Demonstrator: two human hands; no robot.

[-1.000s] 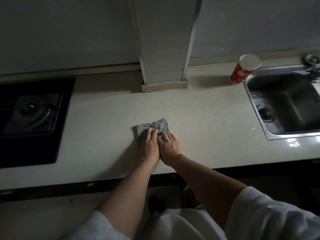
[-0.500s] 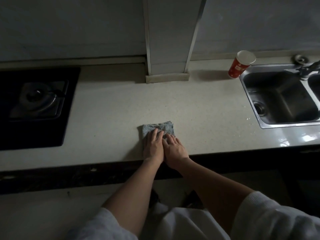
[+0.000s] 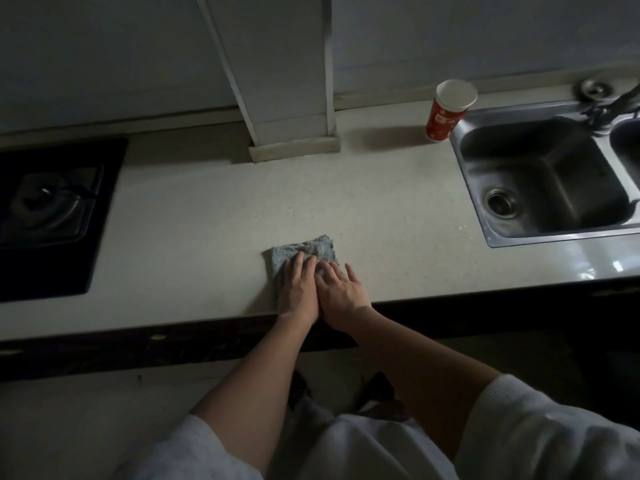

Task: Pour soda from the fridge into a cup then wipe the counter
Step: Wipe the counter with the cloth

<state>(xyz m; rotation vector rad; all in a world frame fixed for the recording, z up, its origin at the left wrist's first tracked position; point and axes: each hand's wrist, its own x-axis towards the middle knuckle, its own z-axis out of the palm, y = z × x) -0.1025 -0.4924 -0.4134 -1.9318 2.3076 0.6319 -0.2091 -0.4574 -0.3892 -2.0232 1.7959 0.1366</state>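
A folded grey-blue cloth [image 3: 304, 251] lies flat on the pale counter [image 3: 207, 216], close to its front edge. My left hand [image 3: 298, 289] presses on the cloth's near left part with straight fingers. Beside it, my right hand [image 3: 341, 292] also lies flat, fingers spread, partly on the cloth's right edge and partly on the counter. The two hands touch side by side. A red paper cup [image 3: 446, 110] with a white rim stands upright at the back, just left of the sink. Its contents do not show.
A steel sink [image 3: 547, 178] with a drain fills the right side, with a tap [image 3: 613, 105] at its back. A black gas hob [image 3: 48, 216] lies at the left. A white vertical column [image 3: 291, 98] meets the counter at the back centre.
Both hands and the cloth have slid back toward the counter's front edge. The camera has tilted, so the counter edge now sits higher in view.
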